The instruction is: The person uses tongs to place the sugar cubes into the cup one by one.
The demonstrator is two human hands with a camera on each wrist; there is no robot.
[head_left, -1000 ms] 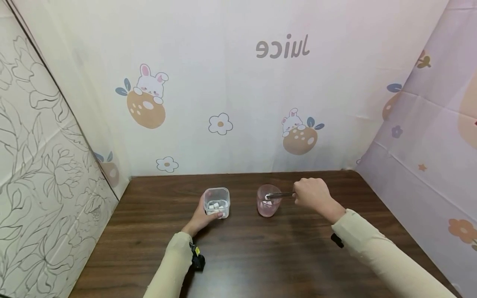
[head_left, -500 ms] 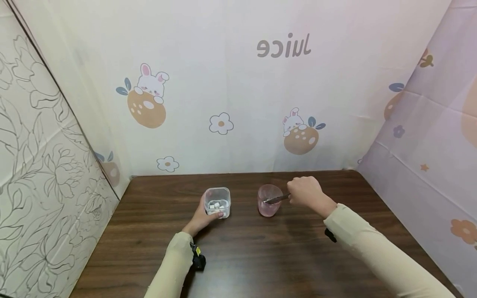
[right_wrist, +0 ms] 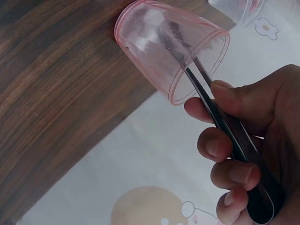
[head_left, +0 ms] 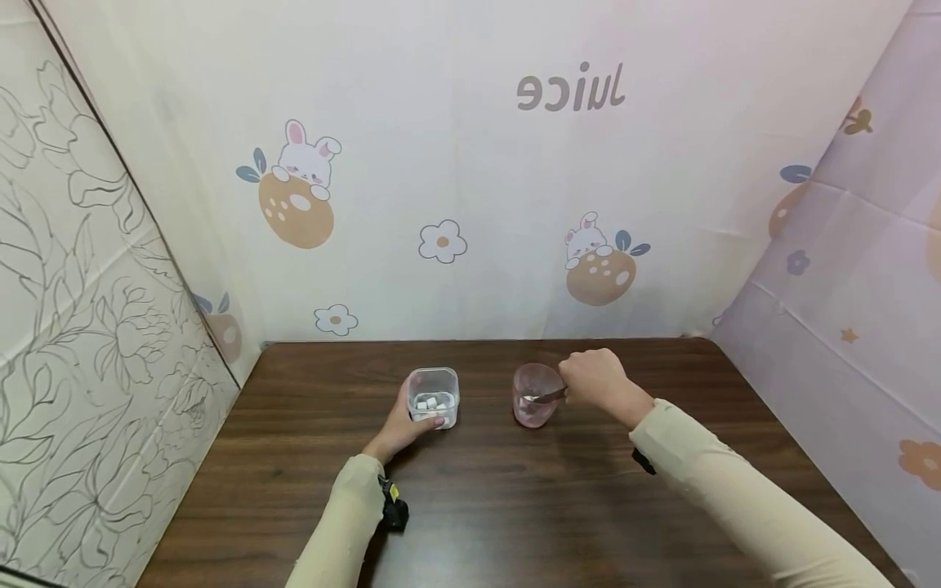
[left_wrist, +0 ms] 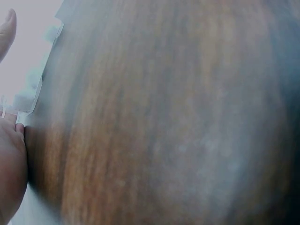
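My left hand (head_left: pixel 399 423) grips a clear square plastic container (head_left: pixel 434 379) from its left side, thumb across the front. Several small white cubes (head_left: pixel 431 403) lie inside it. To the right stands a pink see-through cup (head_left: pixel 531 416) with whitish pieces in its bottom. In my right hand (head_left: pixel 597 378) are metal tongs (right_wrist: pixel 229 126), fingers and thumb curled round the arms. The tong tips reach down inside the cup, as the right wrist view shows; whether they pinch a piece there is unclear. The left wrist view catches only part of the hand and the container's bright edge (left_wrist: pixel 40 89).
Both vessels stand toward the back of a dark wooden table (head_left: pixel 485 506). A printed cloth (head_left: pixel 470 163) with rabbits and fruit hangs behind it. A floral panel (head_left: pixel 95 327) borders the left, and another printed cloth (head_left: pixel 845 269) the right.
The white piece at the tong tips has gone down into the cup. My right hand has moved slightly left, the tongs now angled deeper inside. My left hand keeps its hold on the container.
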